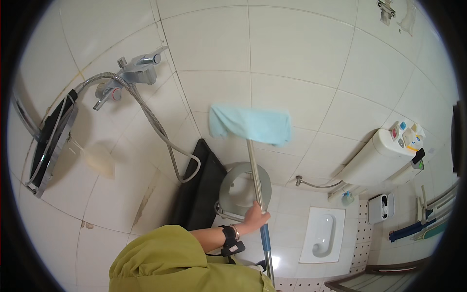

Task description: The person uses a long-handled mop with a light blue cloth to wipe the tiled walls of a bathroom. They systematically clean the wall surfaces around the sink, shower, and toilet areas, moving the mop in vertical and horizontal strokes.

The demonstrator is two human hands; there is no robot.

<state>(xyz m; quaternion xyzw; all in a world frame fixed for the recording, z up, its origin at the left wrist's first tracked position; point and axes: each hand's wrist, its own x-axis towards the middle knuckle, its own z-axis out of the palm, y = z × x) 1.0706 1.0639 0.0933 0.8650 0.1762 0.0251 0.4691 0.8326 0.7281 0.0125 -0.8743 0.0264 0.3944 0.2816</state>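
My left hand (256,220) is closed around the metal pole (257,182) of a flat mop, just above its blue grip (265,236). A light blue cloth (250,125) covers the mop head and lies against the white tiled wall, slightly blurred. The pole slants down past a grey toilet-seat chair (244,188) and runs out at the bottom edge. My right hand is out of view. On my left wrist are a bangle and a black strap with a small device.
At left are a chrome shower mixer (140,73), its looping hose (155,127) and a black basin (199,186) against the wall. A white cistern (377,157) carrying bottles hangs at right, above a squat toilet (323,234). A white bin (378,208) stands farther right.
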